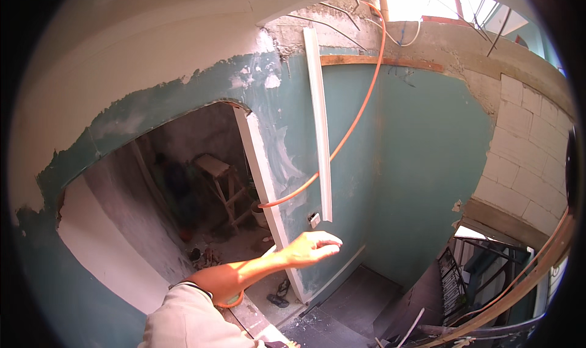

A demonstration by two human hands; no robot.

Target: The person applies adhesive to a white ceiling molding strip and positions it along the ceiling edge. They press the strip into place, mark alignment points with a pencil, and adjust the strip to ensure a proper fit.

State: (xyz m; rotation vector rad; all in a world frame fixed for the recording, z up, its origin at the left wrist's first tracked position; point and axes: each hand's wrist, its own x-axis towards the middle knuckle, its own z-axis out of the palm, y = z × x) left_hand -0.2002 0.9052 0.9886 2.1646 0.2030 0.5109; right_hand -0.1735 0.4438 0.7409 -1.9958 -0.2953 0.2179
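Observation:
My left hand [312,248] reaches out to the right over the stairwell, its forearm rising from a light sleeve at the lower edge. The palm faces down. Its fingers are loosely bent and partly apart, with nothing visible in them. Just beyond it, in front of the teal wall [421,146], stands a long white trim strip [318,128], its lower end above the hand. An orange hose [364,107] passes the strip and curves to the doorway's edge. A small wall outlet [314,220] sits above my knuckles. My right hand does not show.
At left a doorway with a white jamb [268,195] opens on a dim room holding a wooden trestle [223,180]. Slippers [279,296] lie by the threshold. Dark tiled steps [360,296] lie below; a black metal railing [452,281] and wooden boards [519,299] stand right.

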